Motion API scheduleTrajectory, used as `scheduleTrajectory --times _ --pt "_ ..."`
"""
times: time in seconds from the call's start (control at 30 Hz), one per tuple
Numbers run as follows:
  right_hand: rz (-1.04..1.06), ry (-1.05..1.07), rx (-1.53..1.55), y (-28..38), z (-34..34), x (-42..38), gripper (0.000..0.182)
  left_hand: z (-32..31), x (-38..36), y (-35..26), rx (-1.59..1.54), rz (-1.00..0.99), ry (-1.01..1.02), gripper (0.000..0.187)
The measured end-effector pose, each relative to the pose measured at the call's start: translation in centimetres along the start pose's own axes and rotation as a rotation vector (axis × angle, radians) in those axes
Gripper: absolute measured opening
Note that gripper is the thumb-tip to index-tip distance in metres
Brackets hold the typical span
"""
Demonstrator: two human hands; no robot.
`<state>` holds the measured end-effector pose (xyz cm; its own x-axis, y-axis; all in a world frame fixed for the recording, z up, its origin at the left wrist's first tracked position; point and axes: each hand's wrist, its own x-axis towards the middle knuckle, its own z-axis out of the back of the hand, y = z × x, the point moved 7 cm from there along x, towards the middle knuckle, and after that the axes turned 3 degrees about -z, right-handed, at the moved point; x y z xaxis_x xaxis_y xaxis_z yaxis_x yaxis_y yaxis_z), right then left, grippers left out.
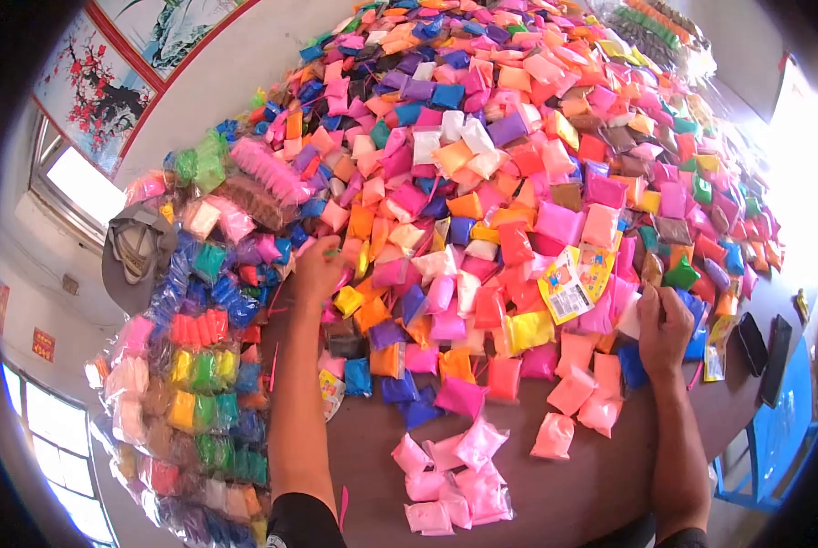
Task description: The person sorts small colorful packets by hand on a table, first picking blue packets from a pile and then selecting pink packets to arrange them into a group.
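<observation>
Both L hand (320,267) & R hand (665,327), fingers curled, hold unclear, prob. sort multicolour pillow-shaped plastic packets (509,217); next pick req. pinch.

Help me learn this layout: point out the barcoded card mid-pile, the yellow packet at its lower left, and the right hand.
Barcoded card (566,289), head view: its printed face.
Yellow packet (529,332), head view: front, centre.
Right hand (665,331), head view: its back.

Wall, upper part: red-bordered painting (96,99) of blossoms. Below it I see a grey cap (124,274) and, lower still, a paned window (59,429). Opposite side: blue seat (781,425), with two dark oblong objects (776,361) nearby.
</observation>
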<state>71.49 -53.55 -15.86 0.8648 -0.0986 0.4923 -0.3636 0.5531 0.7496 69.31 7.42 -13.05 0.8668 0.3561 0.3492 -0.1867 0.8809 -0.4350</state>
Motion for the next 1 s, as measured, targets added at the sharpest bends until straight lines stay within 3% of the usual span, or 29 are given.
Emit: scheduleTrajectory --times 0.07,0.2,0.3,0.43,0.53,0.7,0.9,1.0 --pt "0.005 -0.003 0.011 0.1 -0.1 -0.1 0.023 -0.8 -0.8 -2.8 0.179 0.079 0.125 0.036" --pt "-0.002 0.006 0.026 -0.1 -0.1 -0.1 0.023 -0.5 -0.9 -5.8 0.250 0.002 0.049 0.033" --pt "-0.009 0.007 0.023 -0.2 -0.1 0.0 0.022 -0.5 -0.9 -5.1 0.200 0.026 -0.003 0.030" --pt "0.013 0.002 0.010 0.0 0.0 -0.1 0.020 -0.3 -1.0 -3.6 0.054 -0.128 -0.081 0.027" --pt "0.025 0.006 -0.001 0.3 0.1 0.0 0.021 1.7 -3.6 -4.9 -0.325 -0.014 0.108 0.027" --pt "0.079 -0.019 -0.043 0.6 0.2 0.2 0.019 4.2 -11.6 -9.5 -0.641 0.080 0.283 0.029" --pt "0.035 -0.021 -0.014 -0.2 0.0 0.2 0.023 5.2 -21.8 -15.5 -0.549 0.113 0.471 0.028" --pt "0.024 -0.020 -0.020 -0.8 0.0 0.2 0.026 5.1 -25.8 -15.7 -0.518 0.138 0.554 0.027"
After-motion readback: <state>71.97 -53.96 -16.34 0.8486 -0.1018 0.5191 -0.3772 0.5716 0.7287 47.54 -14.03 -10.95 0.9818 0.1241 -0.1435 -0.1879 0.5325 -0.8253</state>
